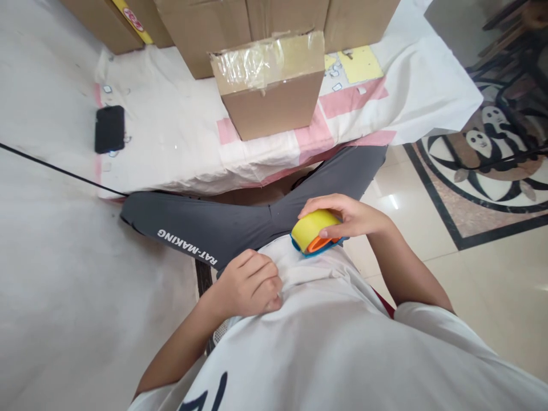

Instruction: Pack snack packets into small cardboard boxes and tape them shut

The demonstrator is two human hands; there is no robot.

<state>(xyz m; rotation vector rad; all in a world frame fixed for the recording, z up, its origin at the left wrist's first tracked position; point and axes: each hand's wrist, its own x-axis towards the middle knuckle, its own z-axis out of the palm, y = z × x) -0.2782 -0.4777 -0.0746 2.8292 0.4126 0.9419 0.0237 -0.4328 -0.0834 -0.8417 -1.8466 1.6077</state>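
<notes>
We'd say the step in hand is keeping the tape roll (314,224) under control over the lap. To do it well, we'd hold it by the sides, thumb low and fingers over the top, light enough that the roll isn't squashed, firm enough that it doesn't tip off the blue holder (314,254). Best to keep the wrist steady and the fingertips clear of any loose end; we can't make one out here.

Grip: our right hand (350,217) is part-way open, spread just to the roll's width, thumb on the near side, fingers across the far side. Yellow outer face points away to the left of the grip, orange core (317,245) just under the thumb. Can't tell if the holder touches the shirt (321,325) below it.

Our left hand (253,283) is to the left of the grip and nearer our body, fingers curled in, resting at the shirt; palm hidden, so no telling if cloth is pinched.

Ahead of the grip, past the trousers (192,222), a taped box (274,105) stands on the tablecloth (171,114), well apart from both hands. Phone (109,129) lies far off to the left of the grip.
</notes>
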